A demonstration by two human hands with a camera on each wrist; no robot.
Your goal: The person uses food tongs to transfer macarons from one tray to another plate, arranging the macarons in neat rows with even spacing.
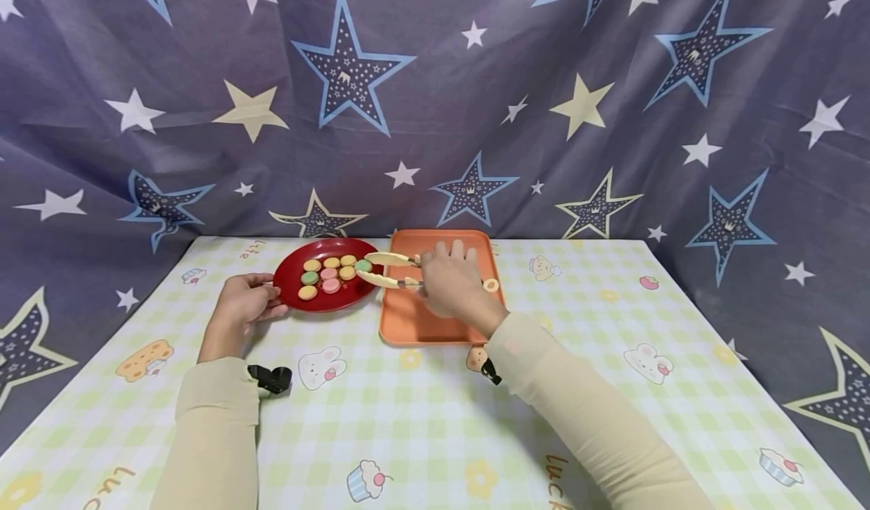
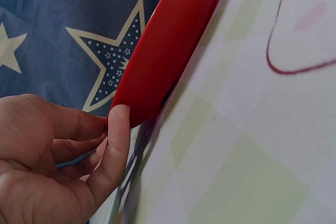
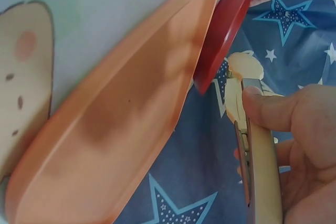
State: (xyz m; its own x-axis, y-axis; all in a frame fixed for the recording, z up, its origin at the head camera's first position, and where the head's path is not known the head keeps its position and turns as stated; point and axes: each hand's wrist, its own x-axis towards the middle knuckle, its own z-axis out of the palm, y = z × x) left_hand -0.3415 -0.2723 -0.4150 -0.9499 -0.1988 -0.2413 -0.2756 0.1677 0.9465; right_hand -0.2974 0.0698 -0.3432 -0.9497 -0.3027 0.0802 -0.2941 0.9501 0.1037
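Observation:
On the left of the table lies a red plate (image 1: 288, 268) with several yellow, green and pink macarons on it. My left hand (image 1: 243, 301) pinches the plate's left rim between thumb and fingers; the left wrist view shows this grip on the red rim (image 2: 157, 51). My right hand (image 1: 451, 279) holds a pair of tongs (image 1: 393, 258) with cream tips, reaching leftward over the plate's right edge. A green macaron (image 1: 363, 266) sits between the spread tips; whether they touch it, I cannot tell. In the right wrist view, fingers and thumb wrap the tongs' handle (image 3: 265, 166).
An orange tray (image 1: 428, 327) lies right of the plate, under my right hand, its bare floor showing in the right wrist view. A patterned cloth covers the table (image 1: 408, 434). A star-printed curtain (image 1: 435, 117) hangs behind the far edge.

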